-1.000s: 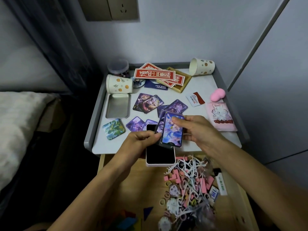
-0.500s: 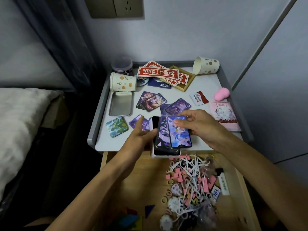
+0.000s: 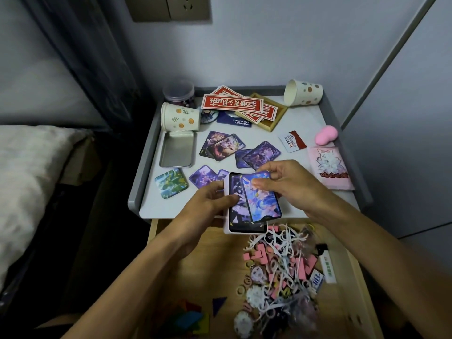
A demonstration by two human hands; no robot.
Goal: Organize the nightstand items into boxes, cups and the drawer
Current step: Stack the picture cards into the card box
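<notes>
Here, mid-frame, the right hand (image 3: 288, 184) pinches two illustrated cards (image 3: 263, 200) over the white box (image 3: 244, 230). The left hand (image 3: 208, 204) grips its left side.

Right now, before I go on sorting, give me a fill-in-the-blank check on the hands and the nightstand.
1. The right hand pinches a blue picture ____.
2. The left hand holds the white ____ beneath it.
3. The left paper cup and the right paper cup both lie on their ____.
4. The metal tin is ____.

Missing words: card; box; sides; empty.
</notes>
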